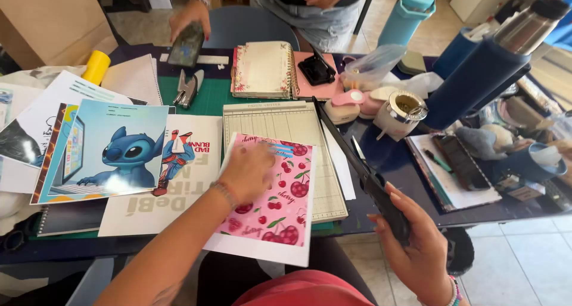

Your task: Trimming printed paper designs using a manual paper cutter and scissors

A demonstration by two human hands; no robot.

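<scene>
Two hands busy, left hand (247, 172) flat pressing pink cherry sheet (275, 202), right hand (411, 243) gripping cutter handle (390, 207)

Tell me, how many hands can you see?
3. The left hand presses the pink cherry sheet; the right hand grips the cutter handle; another person's hand rests on a dark phone.

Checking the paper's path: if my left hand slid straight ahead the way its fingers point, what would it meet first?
Your left hand, flat on the pink cherry sheet, points up and right. It would probably reach the raised cutter blade first, crossing the trimmer's grid board; depth is hard to judge.
</scene>
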